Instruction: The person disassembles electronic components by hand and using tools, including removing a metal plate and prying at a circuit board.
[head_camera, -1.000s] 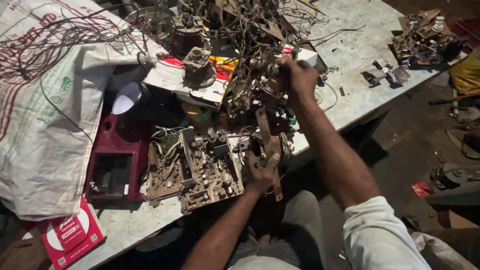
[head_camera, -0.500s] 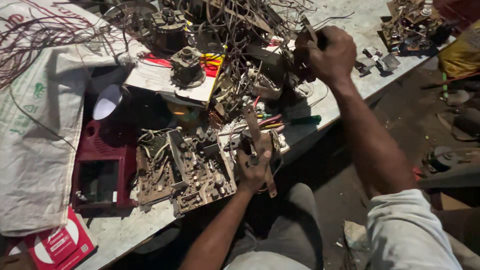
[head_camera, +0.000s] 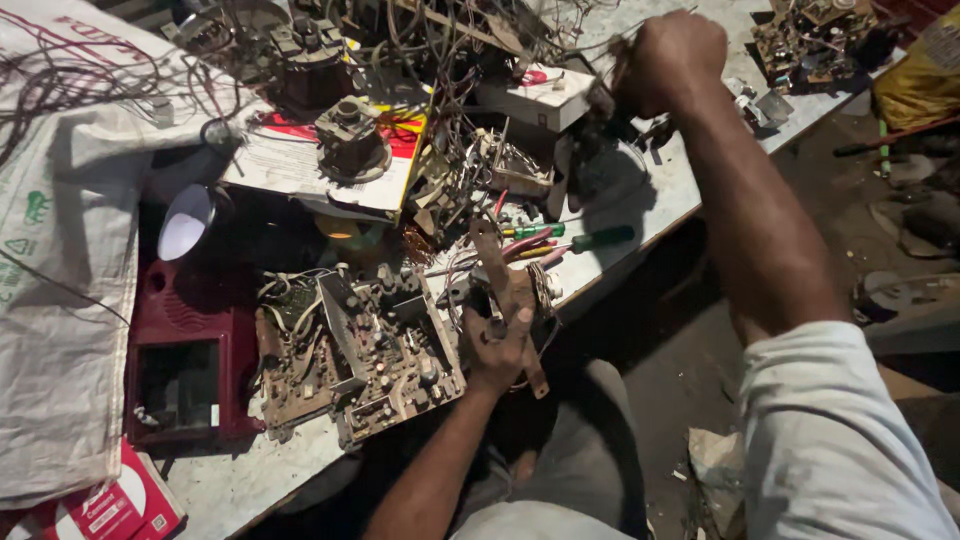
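Observation:
My left hand (head_camera: 497, 343) grips a rusty brown metal part (head_camera: 503, 292) at the near edge of the workbench, right beside a dusty circuit board (head_camera: 365, 350). My right hand (head_camera: 672, 55) is raised over the far right of the bench, closed on a small dark tool or component (head_camera: 606, 92) whose shape is blurred. Below it lie a green-handled screwdriver (head_camera: 590, 240) and red-handled pliers (head_camera: 525, 245). A tangle of wires and old electronic parts (head_camera: 420, 60) covers the bench behind.
A red radio casing (head_camera: 190, 360) sits left of the board. A white woven sack (head_camera: 60, 250) covers the left end. A red and white box (head_camera: 110, 505) lies at the near left corner. Another circuit board (head_camera: 810, 35) rests far right. Scrap litters the floor (head_camera: 900, 240).
My right hand has lifted and moved right, away from the pile of parts, with something in its grip. The left hand has stayed on the rusty part.

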